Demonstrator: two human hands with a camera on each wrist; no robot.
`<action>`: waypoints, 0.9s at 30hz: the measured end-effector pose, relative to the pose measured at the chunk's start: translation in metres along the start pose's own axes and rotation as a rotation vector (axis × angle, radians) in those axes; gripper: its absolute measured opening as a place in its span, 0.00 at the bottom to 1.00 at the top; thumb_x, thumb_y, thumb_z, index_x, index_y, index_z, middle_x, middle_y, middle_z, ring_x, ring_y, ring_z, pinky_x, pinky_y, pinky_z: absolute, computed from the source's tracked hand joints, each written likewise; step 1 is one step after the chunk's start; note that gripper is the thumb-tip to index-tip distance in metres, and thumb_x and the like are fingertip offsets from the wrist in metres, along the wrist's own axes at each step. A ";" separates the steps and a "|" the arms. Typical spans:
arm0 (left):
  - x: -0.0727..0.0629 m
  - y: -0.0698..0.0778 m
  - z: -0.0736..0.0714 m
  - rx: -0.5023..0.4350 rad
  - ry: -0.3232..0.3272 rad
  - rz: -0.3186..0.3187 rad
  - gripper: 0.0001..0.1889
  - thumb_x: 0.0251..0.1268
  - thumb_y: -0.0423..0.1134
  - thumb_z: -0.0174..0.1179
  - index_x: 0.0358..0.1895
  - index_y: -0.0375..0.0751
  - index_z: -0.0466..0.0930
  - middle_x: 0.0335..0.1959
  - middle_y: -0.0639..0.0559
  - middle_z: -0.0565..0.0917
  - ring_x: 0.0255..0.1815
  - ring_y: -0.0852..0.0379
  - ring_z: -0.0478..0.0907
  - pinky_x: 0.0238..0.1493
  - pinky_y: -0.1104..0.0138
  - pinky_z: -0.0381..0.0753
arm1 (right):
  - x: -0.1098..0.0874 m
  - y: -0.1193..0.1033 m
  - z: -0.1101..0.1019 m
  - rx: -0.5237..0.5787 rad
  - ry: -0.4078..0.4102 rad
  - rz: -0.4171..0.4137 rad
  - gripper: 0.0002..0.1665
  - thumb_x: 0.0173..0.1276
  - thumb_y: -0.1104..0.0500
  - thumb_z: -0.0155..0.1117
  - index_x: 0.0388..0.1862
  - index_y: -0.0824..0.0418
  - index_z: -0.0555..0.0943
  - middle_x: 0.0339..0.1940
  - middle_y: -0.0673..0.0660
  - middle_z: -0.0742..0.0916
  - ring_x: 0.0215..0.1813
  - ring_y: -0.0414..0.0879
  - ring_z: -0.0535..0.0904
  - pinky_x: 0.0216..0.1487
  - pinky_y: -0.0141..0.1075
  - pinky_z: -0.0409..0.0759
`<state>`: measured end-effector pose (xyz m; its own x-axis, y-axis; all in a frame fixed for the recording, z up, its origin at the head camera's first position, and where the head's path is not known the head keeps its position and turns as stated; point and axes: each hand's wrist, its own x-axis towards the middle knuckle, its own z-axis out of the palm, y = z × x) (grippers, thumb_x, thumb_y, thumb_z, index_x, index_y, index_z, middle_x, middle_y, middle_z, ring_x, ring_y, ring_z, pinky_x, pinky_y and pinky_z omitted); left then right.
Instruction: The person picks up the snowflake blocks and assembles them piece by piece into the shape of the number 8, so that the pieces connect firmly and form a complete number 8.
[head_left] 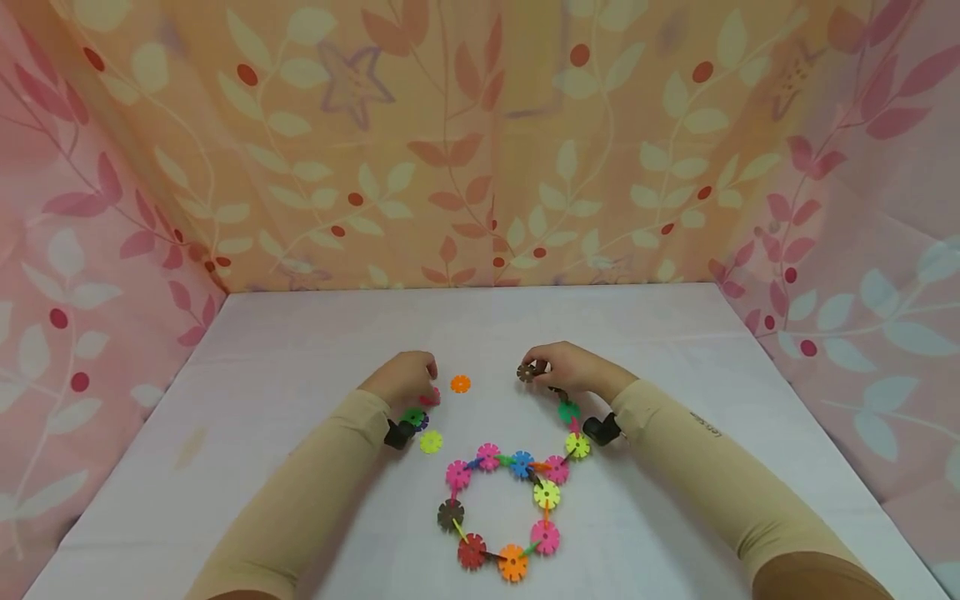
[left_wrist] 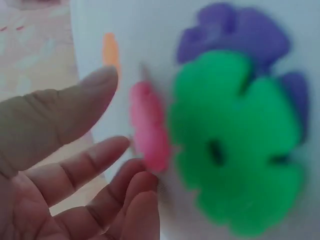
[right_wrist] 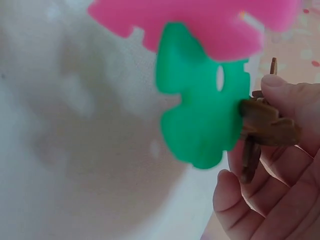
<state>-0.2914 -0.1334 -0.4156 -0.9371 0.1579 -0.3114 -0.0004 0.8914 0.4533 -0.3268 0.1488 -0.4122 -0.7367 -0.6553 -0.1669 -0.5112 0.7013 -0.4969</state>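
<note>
My right hand (head_left: pixel 567 367) pinches a brown notched snowflake disc (head_left: pixel 527 372) at the end of a chain of linked discs. In the right wrist view, brown discs (right_wrist: pixel 272 125) join a green disc (right_wrist: pixel 200 110), which is slotted into a pink one (right_wrist: pixel 200 20). My left hand (head_left: pixel 402 377) hovers low over the table, thumb and fingers apart. Close to its fingertips lies a pink disc (left_wrist: pixel 149 127). Beside that, a green disc (left_wrist: pixel 235 145) overlaps a purple one (left_wrist: pixel 235 35). An orange disc (head_left: pixel 461 384) lies between the hands.
The chain runs down past a yellow disc (head_left: pixel 577 446) to a closed ring of linked discs, including a red disc (head_left: pixel 472 552) and a blue disc (head_left: pixel 522 464). A loose yellow-green disc (head_left: pixel 431 442) lies near the left wrist. Patterned curtains (head_left: pixel 465 150) surround the white table (head_left: pixel 300 333).
</note>
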 end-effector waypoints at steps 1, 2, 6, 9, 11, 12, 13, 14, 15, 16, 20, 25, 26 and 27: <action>0.000 -0.001 0.001 -0.013 -0.015 -0.006 0.13 0.45 0.34 0.69 0.34 0.39 0.75 0.29 0.50 0.78 0.32 0.52 0.71 0.34 0.64 0.72 | 0.000 0.000 0.000 -0.002 0.000 -0.001 0.16 0.61 0.61 0.62 0.49 0.57 0.77 0.35 0.51 0.82 0.36 0.43 0.75 0.37 0.34 0.74; 0.000 -0.001 0.001 -0.014 -0.027 -0.008 0.12 0.45 0.33 0.68 0.32 0.40 0.75 0.28 0.50 0.77 0.31 0.52 0.71 0.32 0.65 0.72 | 0.001 0.001 0.001 0.000 0.001 0.001 0.16 0.61 0.61 0.62 0.49 0.57 0.77 0.35 0.51 0.82 0.36 0.43 0.75 0.37 0.34 0.74; 0.003 0.001 0.004 0.067 -0.030 -0.002 0.11 0.44 0.32 0.68 0.29 0.41 0.74 0.26 0.50 0.76 0.30 0.52 0.71 0.31 0.65 0.71 | 0.001 0.003 0.002 0.008 0.014 -0.016 0.18 0.61 0.61 0.62 0.52 0.56 0.76 0.35 0.51 0.82 0.36 0.43 0.75 0.36 0.34 0.74; 0.005 0.002 0.003 0.092 -0.034 -0.024 0.13 0.43 0.34 0.70 0.30 0.41 0.73 0.28 0.50 0.77 0.31 0.52 0.71 0.33 0.65 0.71 | 0.001 0.003 0.002 0.010 0.027 -0.042 0.20 0.61 0.61 0.63 0.54 0.56 0.76 0.35 0.51 0.82 0.36 0.43 0.75 0.36 0.34 0.74; 0.006 0.003 0.001 0.098 -0.041 -0.038 0.13 0.42 0.34 0.71 0.30 0.41 0.74 0.28 0.50 0.77 0.31 0.52 0.71 0.32 0.65 0.71 | 0.001 0.003 0.002 0.006 0.035 -0.058 0.21 0.61 0.61 0.63 0.54 0.55 0.76 0.36 0.50 0.82 0.36 0.43 0.76 0.36 0.34 0.74; 0.005 0.004 -0.001 0.094 -0.045 -0.045 0.12 0.43 0.34 0.70 0.28 0.40 0.75 0.27 0.50 0.77 0.30 0.52 0.71 0.31 0.65 0.71 | 0.001 0.003 0.003 0.006 0.037 -0.063 0.20 0.61 0.60 0.63 0.54 0.56 0.76 0.36 0.50 0.82 0.37 0.43 0.76 0.37 0.35 0.74; 0.005 0.005 -0.002 0.093 -0.047 -0.042 0.10 0.43 0.33 0.70 0.26 0.40 0.76 0.26 0.50 0.77 0.29 0.52 0.71 0.30 0.65 0.71 | 0.002 0.003 0.003 0.000 0.040 -0.068 0.20 0.61 0.60 0.63 0.53 0.56 0.77 0.36 0.50 0.83 0.37 0.42 0.76 0.38 0.34 0.73; 0.004 0.008 -0.003 0.089 -0.044 -0.033 0.09 0.43 0.33 0.69 0.24 0.40 0.77 0.24 0.50 0.77 0.28 0.53 0.71 0.28 0.66 0.70 | 0.002 0.002 0.003 -0.004 0.042 -0.070 0.20 0.61 0.60 0.63 0.53 0.56 0.77 0.36 0.50 0.83 0.37 0.42 0.76 0.38 0.35 0.73; 0.004 0.011 -0.003 0.080 -0.036 -0.011 0.08 0.44 0.33 0.68 0.22 0.40 0.77 0.23 0.50 0.77 0.27 0.53 0.70 0.27 0.66 0.70 | 0.002 0.002 0.003 -0.009 0.043 -0.071 0.19 0.61 0.60 0.63 0.53 0.56 0.77 0.36 0.50 0.83 0.37 0.42 0.76 0.39 0.35 0.73; 0.005 0.014 -0.002 0.073 -0.015 0.026 0.08 0.45 0.34 0.68 0.21 0.41 0.77 0.22 0.51 0.76 0.27 0.54 0.70 0.26 0.67 0.69 | 0.002 0.002 0.003 -0.013 0.044 -0.068 0.19 0.61 0.59 0.63 0.52 0.56 0.77 0.36 0.50 0.83 0.37 0.41 0.76 0.39 0.35 0.73; 0.007 0.034 0.006 0.033 0.104 0.205 0.07 0.52 0.37 0.65 0.22 0.44 0.77 0.21 0.55 0.75 0.26 0.57 0.69 0.24 0.70 0.68 | 0.002 0.001 0.004 -0.009 0.041 -0.058 0.17 0.61 0.59 0.63 0.51 0.57 0.78 0.38 0.49 0.83 0.38 0.41 0.76 0.42 0.36 0.74; 0.008 0.055 0.019 0.045 0.208 0.348 0.04 0.57 0.38 0.62 0.28 0.43 0.84 0.22 0.59 0.78 0.26 0.59 0.71 0.28 0.71 0.71 | 0.003 0.000 0.002 -0.002 0.042 -0.061 0.17 0.62 0.59 0.63 0.50 0.57 0.78 0.38 0.49 0.83 0.37 0.40 0.76 0.42 0.35 0.74; 0.010 0.057 0.022 0.042 0.215 0.359 0.04 0.57 0.38 0.61 0.29 0.43 0.84 0.22 0.59 0.79 0.27 0.60 0.72 0.29 0.71 0.72 | 0.003 -0.001 0.001 0.001 0.042 -0.060 0.16 0.62 0.59 0.63 0.50 0.57 0.78 0.38 0.49 0.83 0.36 0.40 0.76 0.41 0.35 0.74; 0.010 0.059 0.023 0.041 0.221 0.366 0.05 0.57 0.38 0.61 0.30 0.43 0.85 0.23 0.59 0.80 0.27 0.60 0.72 0.30 0.71 0.72 | 0.003 -0.002 0.001 0.005 0.041 -0.062 0.16 0.62 0.59 0.63 0.49 0.57 0.78 0.37 0.48 0.83 0.36 0.40 0.76 0.40 0.34 0.74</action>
<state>-0.2929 -0.0690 -0.4114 -0.9253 0.3757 0.0521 0.3554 0.8106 0.4654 -0.3274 0.1452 -0.4122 -0.7214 -0.6851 -0.1011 -0.5540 0.6585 -0.5093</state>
